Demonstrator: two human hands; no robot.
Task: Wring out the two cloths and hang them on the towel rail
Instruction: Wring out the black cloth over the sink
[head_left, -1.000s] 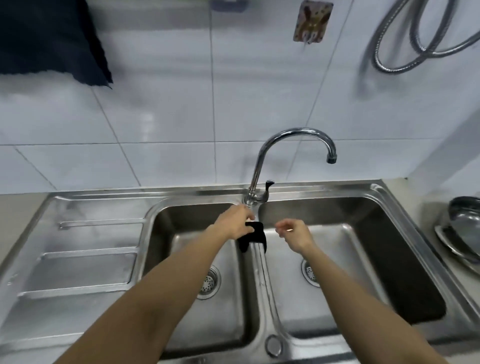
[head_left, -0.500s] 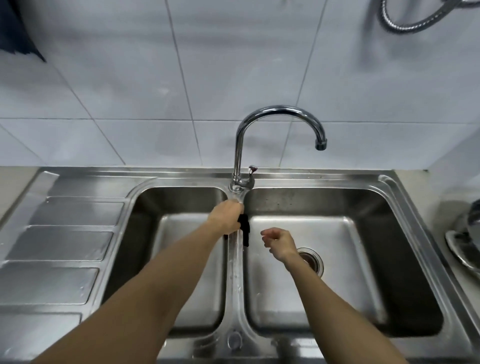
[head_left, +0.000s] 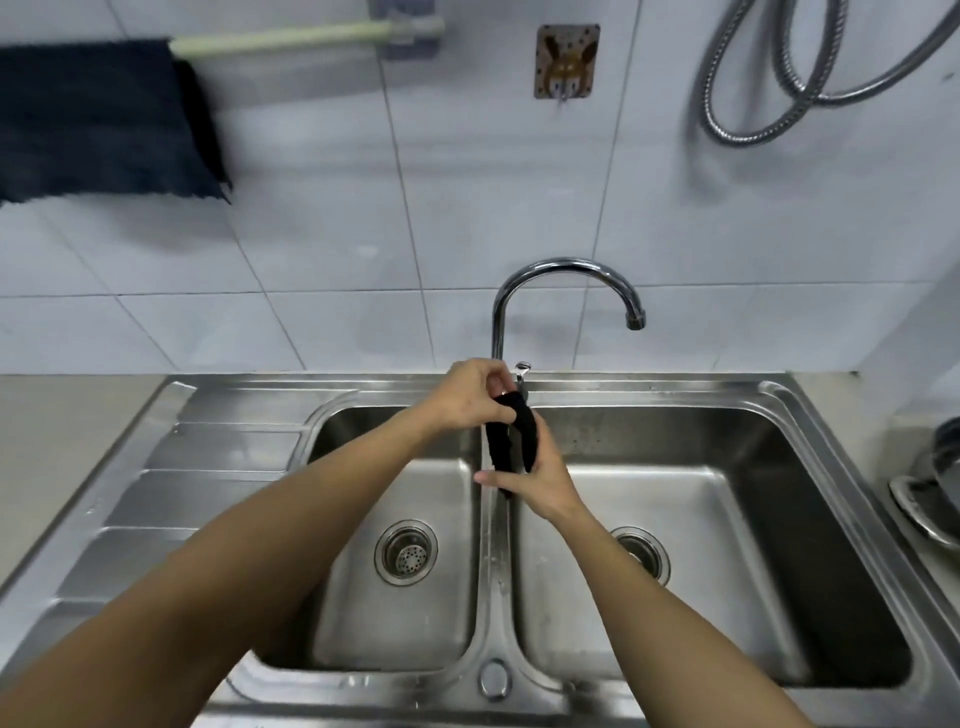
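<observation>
A small black cloth (head_left: 511, 439), bunched into a roll, hangs over the divider of the steel double sink (head_left: 675, 395). My left hand (head_left: 470, 397) grips its upper end just in front of the tap's base. Lower down, my right hand (head_left: 535, 483) wraps around the cloth's bottom end. A dark blue cloth (head_left: 98, 119) hangs spread on the pale towel rail (head_left: 311, 36) at the upper left of the tiled wall; the rail's right part is bare.
The curved chrome tap (head_left: 566, 291) rises behind my hands, spout over the right basin. A wall hook (head_left: 566, 62) and a coiled metal hose (head_left: 779, 78) hang on the tiles. A drainboard (head_left: 197, 467) lies left; a metal pot (head_left: 935, 483) stands at the right edge.
My right hand, which hovered free beside the cloth, has closed around its lower end. The left hand lifted the cloth slightly. The view has tilted up, showing the rail again.
</observation>
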